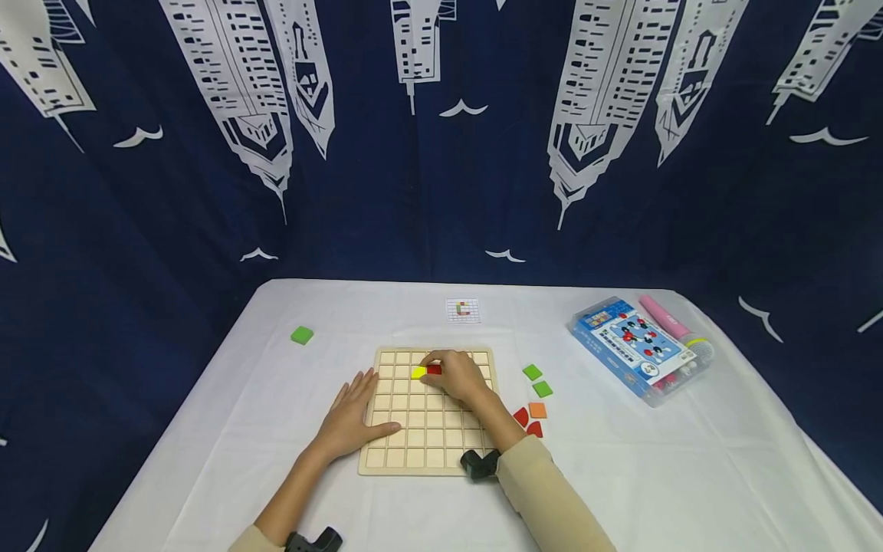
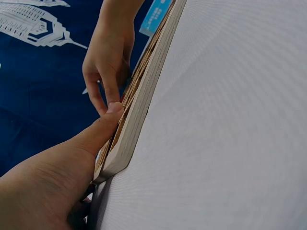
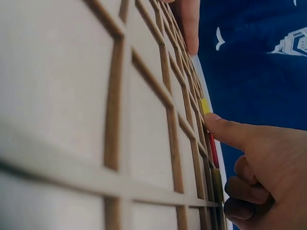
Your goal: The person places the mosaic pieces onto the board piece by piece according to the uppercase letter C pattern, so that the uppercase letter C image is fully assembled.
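A wooden grid board (image 1: 414, 441) lies flat on the table. My left hand (image 1: 353, 420) rests on its left edge, fingers spread and thumb over the lower-left cells. Near the top of the grid, my right hand (image 1: 458, 376) pinches a yellow tile (image 1: 418, 372) between thumb and index finger. Directly right of it, a red tile (image 1: 434, 369) shows between those fingers. In the right wrist view the thumb touches the yellow tile (image 3: 206, 106), with the red tile (image 3: 213, 151) beside it and a darker olive tile (image 3: 218, 184) partly shaded by the curled fingers.
Right of the board lie green tiles (image 1: 532, 372), an orange square (image 1: 537, 410) and red quarter-round tiles (image 1: 520, 416). Another green tile (image 1: 301, 335) sits at the far left. A small pattern card (image 1: 463, 310) is behind the board. A blue box (image 1: 631, 345) and a pink tube (image 1: 665, 316) occupy the back right.
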`<state>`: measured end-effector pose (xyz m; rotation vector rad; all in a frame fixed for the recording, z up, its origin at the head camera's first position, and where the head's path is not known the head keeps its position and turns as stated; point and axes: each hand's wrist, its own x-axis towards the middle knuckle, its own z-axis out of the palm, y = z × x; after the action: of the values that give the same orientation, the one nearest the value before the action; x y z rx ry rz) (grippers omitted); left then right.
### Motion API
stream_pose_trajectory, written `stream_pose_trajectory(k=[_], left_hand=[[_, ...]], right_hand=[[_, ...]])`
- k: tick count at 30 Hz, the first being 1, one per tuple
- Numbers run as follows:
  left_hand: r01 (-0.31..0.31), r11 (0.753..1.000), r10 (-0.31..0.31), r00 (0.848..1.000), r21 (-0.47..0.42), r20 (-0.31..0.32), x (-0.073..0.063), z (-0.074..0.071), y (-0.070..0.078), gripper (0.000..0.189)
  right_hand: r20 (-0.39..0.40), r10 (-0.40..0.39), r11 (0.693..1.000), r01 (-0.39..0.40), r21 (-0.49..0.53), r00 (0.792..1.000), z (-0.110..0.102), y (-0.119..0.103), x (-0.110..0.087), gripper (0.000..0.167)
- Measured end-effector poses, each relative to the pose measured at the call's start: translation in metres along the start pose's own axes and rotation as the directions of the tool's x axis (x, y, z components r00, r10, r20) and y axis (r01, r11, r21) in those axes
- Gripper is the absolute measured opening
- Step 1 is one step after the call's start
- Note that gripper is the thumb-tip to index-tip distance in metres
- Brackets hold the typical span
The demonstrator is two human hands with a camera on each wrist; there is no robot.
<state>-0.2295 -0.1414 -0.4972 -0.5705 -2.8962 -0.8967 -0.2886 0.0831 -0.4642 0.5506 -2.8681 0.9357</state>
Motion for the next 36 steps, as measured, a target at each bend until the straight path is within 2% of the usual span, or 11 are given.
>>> stream_pose_trajectory(k=[6, 15, 19, 23, 26, 31, 36], left_hand=[[-0.005, 1.0, 0.005, 1.0, 0.005, -0.015, 0.0, 0.001, -0.001, 0.104], [-0.001, 1.0, 0.001, 1.0, 0.0, -0.009, -0.001, -0.001, -0.001, 0.105], [0.004, 1.0, -0.004, 1.0, 0.004, -0.007, 0.0, 0.0, -0.002, 0.105], [0.012, 1.0, -0.012, 1.0, 0.006, 0.009, 0.0, 0.001, -0.001, 0.106], [-0.001, 1.0, 0.001, 1.0, -0.011, 0.001, 0.0, 0.002, 0.001, 0.105], [-0.003, 1.0, 0.003, 1.0, -0.012, -0.01, 0.001, 0.001, 0.002, 0.104], [0.011, 1.0, -0.011, 1.0, -0.001, -0.002, -0.001, 0.0, 0.001, 0.105]], right_hand=[[0.008, -0.004, 0.999, 0.004, 0.04, 1.0, 0.003, 0.005, 0.002, 0.026], [0.017, -0.004, 1.0, 0.004, 0.029, 1.0, 0.002, 0.003, 0.001, 0.03], [-0.009, 0.002, 1.0, -0.001, 0.026, 1.0, -0.006, -0.001, -0.004, 0.036], [-0.051, 0.017, 0.999, -0.015, 0.036, 0.999, -0.025, 0.001, -0.012, 0.037], [-0.091, 0.028, 0.999, -0.024, 0.047, 0.995, -0.046, 0.014, -0.022, 0.036], [-0.18, 0.073, 0.996, -0.064, 0.057, 0.981, -0.08, 0.056, -0.043, 0.037], [-0.211, 0.21, 0.978, -0.209, 0.03, 0.955, -0.095, 0.095, -0.062, 0.037]])
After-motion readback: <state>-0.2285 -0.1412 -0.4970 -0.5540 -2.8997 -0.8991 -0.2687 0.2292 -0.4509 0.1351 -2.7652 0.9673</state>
